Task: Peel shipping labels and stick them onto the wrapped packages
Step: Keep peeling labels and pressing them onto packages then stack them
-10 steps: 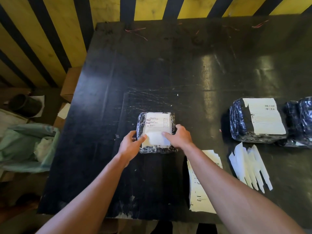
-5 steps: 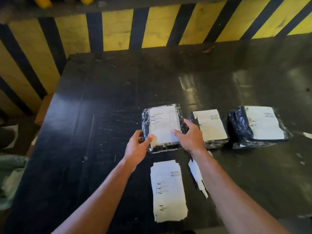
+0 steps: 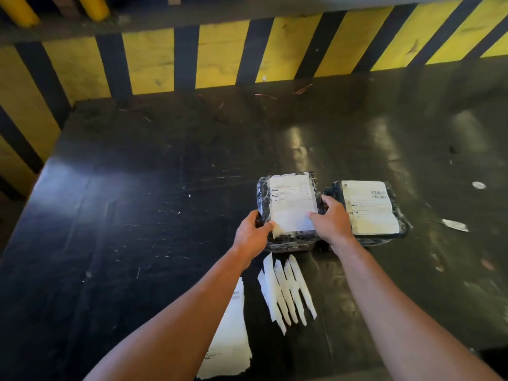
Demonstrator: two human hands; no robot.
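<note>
Holding a black-wrapped package [image 3: 287,210] between them, the two hands sit near the middle of the dark worktop [image 3: 137,215]. The left hand [image 3: 251,237] curls round the package's near-left corner, thumb on the lower left edge of its white label [image 3: 291,206]; that grip is clamped on the package. The right hand [image 3: 331,221] clasps the right side, thumb lying on the label's lower right part, fingers wrapped over the edge, so this grip is clamped on the package too. The label covers most of the package's top, printed lines at its far end. Whether the package rests on the worktop or is raised just off it cannot be told.

Just beside it on the right, touching or nearly so, lies a second package [image 3: 368,210] with its own label on top. Nearer the person, a fan of white backing strips [image 3: 286,292] lies on the worktop, and left of those a sheet of labels [image 3: 231,342] partly hidden under the left forearm. A paper scrap [image 3: 455,225] lies to the far right. Behind the worktop runs a yellow-and-black striped wall [image 3: 220,56].
</note>
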